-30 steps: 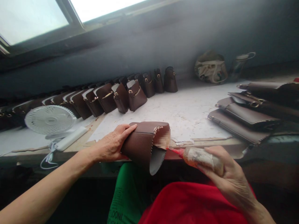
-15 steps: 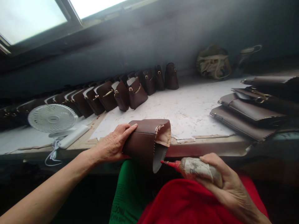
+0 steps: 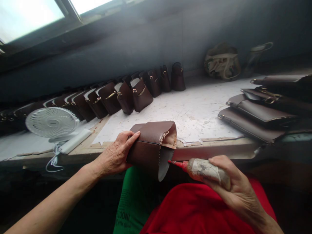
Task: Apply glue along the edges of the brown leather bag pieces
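Observation:
A brown leather pouch (image 3: 146, 143) is held on its side at the table's front edge by my left hand (image 3: 118, 151), thumb on top and the other fingers beneath. Its open end faces right, showing a tan lining and a grey flap (image 3: 164, 162) that hangs down with a jagged edge. My right hand (image 3: 236, 185) is wrapped round a grimy squeeze bottle (image 3: 207, 169) with a red nozzle. The nozzle's tip is at the right edge of the grey flap; whether it touches cannot be made out.
Rows of upright brown pouches (image 3: 142, 96) stand at the back left, behind a white fan (image 3: 52, 123) with its cable hanging over the edge. Flat brown pouches (image 3: 253, 125) lie stacked on the right. A cloth bag (image 3: 221, 63) and a clear container (image 3: 255, 58) are at the back.
The view has shifted slightly, so the table items appear a little further left and higher. My right hand and the bottle have moved up slightly; both holds are the same.

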`<state>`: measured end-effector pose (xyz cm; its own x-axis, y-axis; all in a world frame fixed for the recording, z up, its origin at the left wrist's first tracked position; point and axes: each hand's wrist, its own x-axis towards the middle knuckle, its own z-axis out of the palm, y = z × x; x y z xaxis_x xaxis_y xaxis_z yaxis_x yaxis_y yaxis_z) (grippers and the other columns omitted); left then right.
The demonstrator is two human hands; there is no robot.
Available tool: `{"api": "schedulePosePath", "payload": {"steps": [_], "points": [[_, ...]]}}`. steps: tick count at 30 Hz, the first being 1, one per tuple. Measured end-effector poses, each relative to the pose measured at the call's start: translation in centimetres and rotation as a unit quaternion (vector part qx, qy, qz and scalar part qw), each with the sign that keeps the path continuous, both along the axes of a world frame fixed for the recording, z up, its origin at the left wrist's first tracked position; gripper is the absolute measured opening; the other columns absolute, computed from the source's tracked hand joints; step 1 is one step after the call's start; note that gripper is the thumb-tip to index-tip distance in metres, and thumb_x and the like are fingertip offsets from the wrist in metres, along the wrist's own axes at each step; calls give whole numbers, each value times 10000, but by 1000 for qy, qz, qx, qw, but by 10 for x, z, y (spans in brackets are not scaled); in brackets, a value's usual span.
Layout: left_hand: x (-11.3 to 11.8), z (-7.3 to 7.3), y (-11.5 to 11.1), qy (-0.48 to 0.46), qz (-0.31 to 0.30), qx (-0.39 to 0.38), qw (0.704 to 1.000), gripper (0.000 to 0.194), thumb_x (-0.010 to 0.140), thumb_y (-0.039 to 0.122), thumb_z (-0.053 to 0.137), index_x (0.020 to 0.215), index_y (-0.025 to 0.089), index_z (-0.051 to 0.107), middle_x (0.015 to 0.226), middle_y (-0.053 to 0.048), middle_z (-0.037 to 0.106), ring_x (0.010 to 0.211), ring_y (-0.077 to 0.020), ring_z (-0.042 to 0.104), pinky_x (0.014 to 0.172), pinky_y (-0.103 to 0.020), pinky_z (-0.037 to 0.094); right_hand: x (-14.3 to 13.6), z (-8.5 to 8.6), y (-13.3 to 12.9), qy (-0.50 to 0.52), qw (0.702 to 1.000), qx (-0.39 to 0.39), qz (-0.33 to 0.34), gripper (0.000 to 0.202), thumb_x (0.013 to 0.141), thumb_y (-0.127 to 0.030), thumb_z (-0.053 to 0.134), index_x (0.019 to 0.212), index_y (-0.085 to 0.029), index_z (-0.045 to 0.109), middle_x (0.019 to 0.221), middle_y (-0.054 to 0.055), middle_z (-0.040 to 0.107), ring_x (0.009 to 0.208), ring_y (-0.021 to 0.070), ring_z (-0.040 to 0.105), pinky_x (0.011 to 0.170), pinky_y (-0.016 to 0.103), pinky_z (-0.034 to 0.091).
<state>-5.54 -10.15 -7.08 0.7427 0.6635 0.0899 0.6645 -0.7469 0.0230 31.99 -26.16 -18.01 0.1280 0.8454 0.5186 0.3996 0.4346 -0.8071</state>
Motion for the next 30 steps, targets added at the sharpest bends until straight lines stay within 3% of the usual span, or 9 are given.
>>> {"api": "schedulePosePath", "payload": {"steps": [4, 9, 14, 19, 25, 30], "points": [[-3, -3, -3, -11, 0, 10, 1000, 1193, 865, 262, 774, 1707, 438, -53, 1551, -159, 361, 1446, -431, 493, 1131, -586, 557, 0, -3, 1, -4, 1000, 18, -14, 386, 981, -195, 772, 1313, -331, 631, 1116, 39, 664, 940, 183, 737, 783, 248, 623], [-6, -9, -7, -23, -6, 18, 1000, 1238, 845, 213, 786, 1709, 453, -69, 1550, -153, 365, 1441, -437, 490, 1159, -613, 542, 2, -2, -5, 2, 998, -27, 50, 404, 987, -224, 773, 1345, -330, 618, 1141, 44, 654, 891, 178, 747, 716, 238, 630], [-7, -14, -9, -48, -14, 24, 998, 1244, 835, 200, 783, 1725, 427, -55, 1531, -166, 352, 1412, -434, 492, 1114, -641, 574, 6, -1, 5, -34, 998, 49, -19, 420, 988, -186, 763, 1349, -320, 596, 1163, 53, 636, 972, 167, 719, 824, 228, 622], [-8, -14, -8, -53, -25, 23, 998, 1265, 826, 172, 792, 1727, 426, -59, 1524, -174, 356, 1404, -431, 492, 1117, -670, 566, 10, 0, 7, -46, 998, 28, 15, 373, 1007, -218, 748, 1339, -307, 604, 1130, 51, 642, 904, 156, 715, 728, 202, 604], [-8, -13, -7, -60, -23, 22, 998, 1283, 820, 172, 803, 1725, 446, -64, 1524, -171, 362, 1403, -431, 498, 1113, -678, 564, 13, 1, 15, -57, 996, 63, -32, 411, 976, -208, 779, 1331, -328, 611, 1156, 61, 660, 973, 202, 721, 794, 269, 627], [-10, -14, -6, -61, -29, 18, 998, 1271, 824, 185, 798, 1731, 431, -56, 1533, -176, 357, 1416, -433, 486, 1126, -678, 556, 13, 4, 21, -67, 995, 66, -21, 418, 980, -229, 780, 1345, -327, 602, 1174, 68, 663, 969, 207, 724, 781, 268, 623]]}}
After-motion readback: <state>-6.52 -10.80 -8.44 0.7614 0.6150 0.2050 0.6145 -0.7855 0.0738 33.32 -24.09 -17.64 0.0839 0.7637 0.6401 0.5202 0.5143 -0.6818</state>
